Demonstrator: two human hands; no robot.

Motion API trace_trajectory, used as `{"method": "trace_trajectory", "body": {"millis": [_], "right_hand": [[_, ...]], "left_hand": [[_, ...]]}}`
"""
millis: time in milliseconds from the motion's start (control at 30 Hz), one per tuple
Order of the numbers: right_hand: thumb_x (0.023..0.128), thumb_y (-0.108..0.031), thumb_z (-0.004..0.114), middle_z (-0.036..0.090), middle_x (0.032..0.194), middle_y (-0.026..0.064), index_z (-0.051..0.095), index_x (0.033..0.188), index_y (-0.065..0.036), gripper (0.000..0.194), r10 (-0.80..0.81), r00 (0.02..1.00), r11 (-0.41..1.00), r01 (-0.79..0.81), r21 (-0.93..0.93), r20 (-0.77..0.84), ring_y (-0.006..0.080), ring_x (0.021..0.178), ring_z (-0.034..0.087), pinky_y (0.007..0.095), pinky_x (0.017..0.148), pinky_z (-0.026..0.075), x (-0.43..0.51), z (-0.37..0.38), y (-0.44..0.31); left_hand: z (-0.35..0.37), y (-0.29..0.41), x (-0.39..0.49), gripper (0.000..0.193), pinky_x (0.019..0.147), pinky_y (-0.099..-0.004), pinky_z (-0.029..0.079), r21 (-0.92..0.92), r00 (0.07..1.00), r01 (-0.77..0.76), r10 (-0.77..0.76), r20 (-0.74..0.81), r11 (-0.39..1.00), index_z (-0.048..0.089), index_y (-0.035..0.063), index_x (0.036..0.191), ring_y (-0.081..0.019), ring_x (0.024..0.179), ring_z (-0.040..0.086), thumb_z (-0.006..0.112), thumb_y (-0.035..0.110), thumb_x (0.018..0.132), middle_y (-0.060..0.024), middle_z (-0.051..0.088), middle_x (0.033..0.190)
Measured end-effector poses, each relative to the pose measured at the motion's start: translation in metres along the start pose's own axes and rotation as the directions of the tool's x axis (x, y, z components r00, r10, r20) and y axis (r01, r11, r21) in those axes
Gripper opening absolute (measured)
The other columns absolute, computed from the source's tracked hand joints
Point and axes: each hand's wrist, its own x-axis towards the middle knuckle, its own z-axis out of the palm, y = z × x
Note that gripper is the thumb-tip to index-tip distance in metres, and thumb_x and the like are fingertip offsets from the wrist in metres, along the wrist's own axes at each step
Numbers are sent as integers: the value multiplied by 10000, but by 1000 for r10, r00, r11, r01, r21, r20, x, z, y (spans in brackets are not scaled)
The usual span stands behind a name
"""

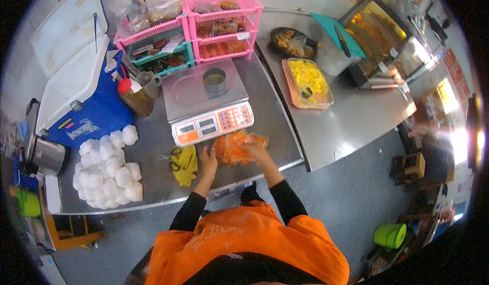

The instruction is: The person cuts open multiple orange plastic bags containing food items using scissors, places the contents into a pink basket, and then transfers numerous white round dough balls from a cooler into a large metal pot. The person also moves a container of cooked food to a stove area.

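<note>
A clear plastic packet with orange contents (pixel 231 149) lies at the front of the metal-topped table, just below the weighing scale (pixel 202 90). My right hand (pixel 256 150) is blurred over the packet's right part; its grip is unclear. Beside the packet's left edge, my left hand (pixel 209 162) has thumb and fingers apart, with nothing seen between them. A yellow cloth (pixel 187 170) lies left of that hand, and black-handled scissors (pixel 175 158) rest against it. On the scale's steel plate stands a small round metal container (pixel 214 80).
Several white wrapped balls (pixel 109 170) are piled at left, before an open blue cooler box (pixel 91 109). A red-capped bottle (pixel 135 98) and pink basket racks (pixel 225 29) stand behind. At right are a tray of yellow pieces (pixel 309 79) and a glass display case (pixel 378 37).
</note>
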Motion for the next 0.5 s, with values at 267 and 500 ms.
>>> {"method": "trace_trajectory", "body": {"millis": [267, 500], "right_hand": [[657, -288, 746, 545, 973, 210, 384, 1207, 9, 723, -464, 877, 717, 288, -635, -126, 362, 1037, 473, 402, 918, 373, 88, 2, 36], [713, -195, 724, 561, 1068, 132, 414, 1200, -1, 609, -364, 930, 900, 366, -238, 52, 242, 939, 566, 336, 819, 461, 98, -98, -85]], "left_hand": [[53, 28, 24, 426, 574, -274, 451, -374, 844, 503, -348, 409, 779, 393, 22, 1093, -162, 857, 508, 560, 339, 862, -85, 491, 979], [98, 133, 29, 400, 798, -273, 432, -448, 971, -102, 186, 149, 888, 331, 39, 1149, -174, 1002, 464, 579, 132, 850, -89, 434, 1092]]}}
